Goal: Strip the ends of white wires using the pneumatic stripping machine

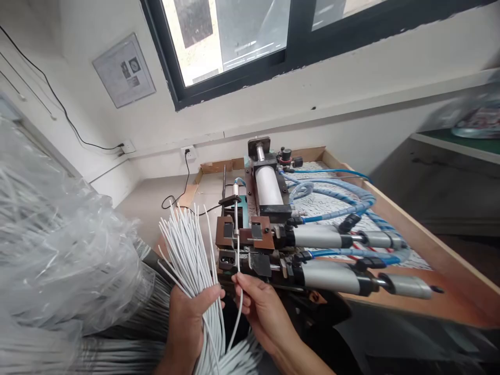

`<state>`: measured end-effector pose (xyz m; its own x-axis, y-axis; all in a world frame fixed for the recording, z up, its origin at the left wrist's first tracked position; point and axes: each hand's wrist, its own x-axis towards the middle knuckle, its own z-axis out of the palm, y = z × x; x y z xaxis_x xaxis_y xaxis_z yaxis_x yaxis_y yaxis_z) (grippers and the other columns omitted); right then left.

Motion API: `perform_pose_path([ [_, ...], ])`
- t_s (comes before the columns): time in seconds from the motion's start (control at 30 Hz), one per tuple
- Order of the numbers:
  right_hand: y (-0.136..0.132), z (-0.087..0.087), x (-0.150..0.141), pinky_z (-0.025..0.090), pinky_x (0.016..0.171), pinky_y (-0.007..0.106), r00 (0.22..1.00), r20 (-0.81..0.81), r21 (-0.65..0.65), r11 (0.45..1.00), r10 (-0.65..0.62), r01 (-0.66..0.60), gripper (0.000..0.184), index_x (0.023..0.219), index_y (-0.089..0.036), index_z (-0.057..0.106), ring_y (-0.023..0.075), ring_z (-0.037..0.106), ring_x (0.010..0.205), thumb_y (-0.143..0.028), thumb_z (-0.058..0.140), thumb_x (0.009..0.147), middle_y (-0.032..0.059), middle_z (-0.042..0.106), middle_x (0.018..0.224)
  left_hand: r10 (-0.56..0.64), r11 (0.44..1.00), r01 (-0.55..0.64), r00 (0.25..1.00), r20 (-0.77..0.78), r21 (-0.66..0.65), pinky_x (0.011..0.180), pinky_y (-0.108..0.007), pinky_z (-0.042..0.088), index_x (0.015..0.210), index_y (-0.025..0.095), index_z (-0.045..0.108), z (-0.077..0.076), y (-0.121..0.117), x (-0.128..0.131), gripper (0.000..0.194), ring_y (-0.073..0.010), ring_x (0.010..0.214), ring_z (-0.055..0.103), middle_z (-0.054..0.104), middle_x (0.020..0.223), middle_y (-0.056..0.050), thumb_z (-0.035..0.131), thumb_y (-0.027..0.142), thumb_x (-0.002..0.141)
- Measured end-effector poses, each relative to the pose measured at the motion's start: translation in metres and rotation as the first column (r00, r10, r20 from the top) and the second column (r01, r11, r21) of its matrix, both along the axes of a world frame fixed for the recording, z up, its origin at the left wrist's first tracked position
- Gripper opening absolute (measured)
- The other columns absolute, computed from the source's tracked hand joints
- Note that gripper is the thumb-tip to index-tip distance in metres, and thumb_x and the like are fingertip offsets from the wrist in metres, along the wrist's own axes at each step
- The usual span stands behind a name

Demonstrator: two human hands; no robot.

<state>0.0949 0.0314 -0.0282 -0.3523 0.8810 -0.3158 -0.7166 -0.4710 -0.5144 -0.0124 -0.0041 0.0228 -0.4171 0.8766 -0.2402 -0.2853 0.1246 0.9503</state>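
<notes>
My left hand [190,317] is closed around a thick bundle of white cables [187,245] whose ends fan upward. My right hand [260,307] pinches a single white cable [238,260] and holds its tip up into the front jaws of a small pneumatic machine [265,229]. The machine has brown clamp blocks, a white cylinder on top and grey air cylinders [332,237] pointing right. More white cable hangs below both hands.
A big clear plastic bag of white cables [58,250] fills the left side. Blue air hoses [336,198] loop over a wooden-rimmed tray [429,245] under the machine. A black power cord [183,182] runs to a wall socket. A window is above.
</notes>
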Motion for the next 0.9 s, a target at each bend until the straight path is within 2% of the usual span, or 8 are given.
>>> perform_pose_path([
  [0.07,0.000,0.000,0.000,0.020,0.037,0.015,1.000,-0.017,-0.018,1.000,0.017,-0.018,0.021,0.062,-0.009,0.066,0.0014,0.027,0.038,-0.029,0.071,0.059,-0.0042,0.045,0.044,-0.006,1.000,0.006,1.000,-0.003,0.002,0.048,-0.026,0.048,0.072,0.012,0.061,0.000,0.000,0.001,0.023,-0.0166,0.052,0.060,0.065,0.057,-0.001,0.070,0.013,0.051],
  [0.17,-0.001,0.003,-0.001,0.029,0.041,0.017,0.999,-0.013,-0.034,0.999,0.035,-0.036,0.022,0.064,-0.010,0.066,0.0037,0.036,0.041,-0.031,0.072,0.058,-0.0031,0.048,0.049,-0.019,1.000,0.019,0.999,-0.033,-0.008,0.049,-0.026,0.047,0.071,0.013,0.061,-0.005,-0.001,0.003,0.020,-0.0162,0.052,0.060,0.065,0.057,0.000,0.069,0.012,0.052],
  [0.3,-0.004,0.011,-0.003,0.037,0.048,0.021,0.996,0.010,0.058,0.994,0.091,-0.091,0.025,0.069,-0.012,0.066,0.0073,0.042,0.047,-0.035,0.070,0.060,-0.0047,0.045,0.048,-0.061,0.998,0.062,0.995,-0.073,0.015,0.049,-0.026,0.046,0.072,0.012,0.062,-0.015,-0.003,0.004,0.019,-0.0151,0.051,0.057,0.064,0.058,-0.001,0.067,0.011,0.053],
  [0.4,-0.006,0.012,-0.005,0.035,0.043,0.021,0.992,0.083,0.107,0.989,0.095,-0.104,0.025,0.066,-0.013,0.064,0.0074,0.039,0.045,-0.038,0.068,0.061,-0.0044,0.046,0.050,-0.115,0.991,0.119,0.991,-0.070,0.053,0.049,-0.025,0.045,0.074,0.011,0.063,-0.021,-0.006,0.005,0.020,-0.0143,0.052,0.055,0.064,0.060,-0.002,0.066,0.011,0.054],
  [0.57,-0.014,0.001,-0.003,0.030,0.041,0.019,0.961,0.266,0.121,0.992,-0.075,0.044,0.024,0.063,-0.014,0.060,0.0064,0.036,0.044,-0.036,0.069,0.060,-0.0046,0.047,0.049,-0.137,0.990,0.139,0.990,-0.040,0.034,0.051,-0.025,0.045,0.076,0.012,0.061,-0.028,-0.013,0.007,0.020,-0.0141,0.054,0.055,0.063,0.061,-0.001,0.065,0.010,0.056],
  [0.67,-0.018,-0.002,0.001,0.030,0.043,0.017,0.951,0.275,0.112,0.987,-0.139,0.112,0.022,0.065,-0.014,0.059,0.0056,0.039,0.046,-0.034,0.068,0.063,-0.0022,0.054,0.056,-0.074,0.997,0.074,0.997,-0.034,-0.008,0.051,-0.026,0.046,0.073,0.012,0.060,-0.030,-0.014,0.007,0.017,-0.0149,0.054,0.056,0.063,0.059,-0.001,0.065,0.011,0.057],
  [0.9,-0.016,-0.002,0.003,0.026,0.040,0.016,0.964,0.239,0.032,0.993,-0.114,0.110,0.025,0.058,-0.012,0.055,0.0032,0.033,0.040,-0.033,0.068,0.062,-0.0045,0.048,0.048,-0.034,0.998,0.033,0.999,-0.006,-0.044,0.051,-0.029,0.048,0.072,0.012,0.060,-0.023,-0.013,0.010,0.018,-0.0185,0.057,0.060,0.064,0.059,-0.002,0.067,0.015,0.056],
])
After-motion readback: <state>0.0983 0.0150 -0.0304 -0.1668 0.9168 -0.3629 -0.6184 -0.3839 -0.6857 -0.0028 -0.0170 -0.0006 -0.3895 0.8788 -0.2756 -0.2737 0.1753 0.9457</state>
